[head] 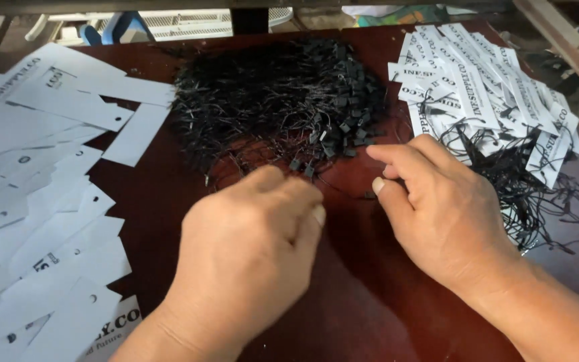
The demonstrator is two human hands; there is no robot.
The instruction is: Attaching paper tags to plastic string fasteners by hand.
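Both hands work at the string pile [269, 100]: left hand [249, 248] curled shut, contents hidden; right hand [437, 201] pinches one string [343, 191], which may snag and drag neighbours.

We see left hand [249, 234] curled, grip pinched near black string pile [276, 94] on dark red surface [363, 295]. Right hand [437, 208] beside it, fingers at pile edge. Blank white tags [41, 201] left; strung printed tags [490, 87] right.

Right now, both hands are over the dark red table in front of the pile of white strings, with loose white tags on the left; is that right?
Not quite: the pile of strings is black, not white, as the head view shows. The rest holds: the left hand and right hand are over the dark red table, with loose white tags on the left.
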